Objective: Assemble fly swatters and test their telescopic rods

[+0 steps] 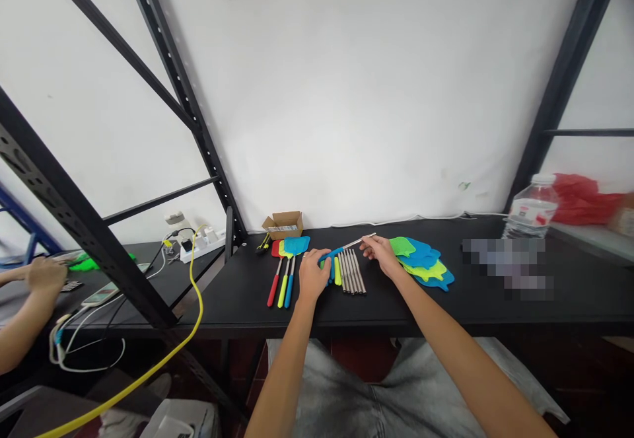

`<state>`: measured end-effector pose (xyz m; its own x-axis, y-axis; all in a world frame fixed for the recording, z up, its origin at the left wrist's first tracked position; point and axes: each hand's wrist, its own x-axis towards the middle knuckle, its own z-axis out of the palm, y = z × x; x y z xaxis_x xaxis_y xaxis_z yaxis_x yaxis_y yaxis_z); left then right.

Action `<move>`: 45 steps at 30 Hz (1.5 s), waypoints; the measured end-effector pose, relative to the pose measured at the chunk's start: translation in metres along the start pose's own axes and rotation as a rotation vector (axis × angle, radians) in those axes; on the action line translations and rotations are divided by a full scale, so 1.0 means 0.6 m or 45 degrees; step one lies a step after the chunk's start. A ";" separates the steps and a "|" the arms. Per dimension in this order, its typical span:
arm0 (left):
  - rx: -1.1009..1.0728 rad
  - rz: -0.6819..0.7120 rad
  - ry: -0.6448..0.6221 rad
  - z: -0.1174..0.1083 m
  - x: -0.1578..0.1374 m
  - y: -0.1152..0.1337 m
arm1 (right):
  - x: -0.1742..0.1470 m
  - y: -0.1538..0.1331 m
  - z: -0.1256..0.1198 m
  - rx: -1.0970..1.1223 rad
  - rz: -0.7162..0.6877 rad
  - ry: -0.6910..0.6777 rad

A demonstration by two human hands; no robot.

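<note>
My left hand [314, 274] is closed around a blue handle [331, 253] with a thin metal rod [359, 242] extending from it, slanting up to the right. At the rod's far end, the fingers of my right hand [379, 252] pinch the tip. Below them lies a row of several loose metal rods [352, 273], with a yellow-green handle [337, 271] at its left. Beside my right hand is a fanned pile of green, blue and yellow swatter heads [421, 256]. Left of my left hand lie three fly swatters with red, yellow and blue handles [289, 291].
A small open cardboard box [283, 225] stands by the wall. To the right are a clear plastic bottle [532, 207] and a red bag [582, 200]. Black rack posts frame the table [222, 299]. A yellow cable [201, 299] hangs at left, near a power strip [207, 245] and another person's hand [44, 276].
</note>
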<state>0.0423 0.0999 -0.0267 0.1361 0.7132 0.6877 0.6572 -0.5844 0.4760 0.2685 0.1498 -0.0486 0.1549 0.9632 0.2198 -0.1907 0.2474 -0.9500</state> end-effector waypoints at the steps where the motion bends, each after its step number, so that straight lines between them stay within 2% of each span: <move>1: 0.000 0.002 0.001 0.000 0.000 0.000 | 0.000 0.000 0.000 -0.002 -0.002 -0.002; 45: 0.001 0.090 -0.053 -0.003 0.003 -0.001 | -0.014 -0.018 0.001 -0.044 -0.062 -0.151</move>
<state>0.0407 0.1010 -0.0250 0.2125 0.6858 0.6961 0.6455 -0.6333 0.4269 0.2688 0.1392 -0.0403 0.0469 0.9562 0.2888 -0.1519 0.2926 -0.9441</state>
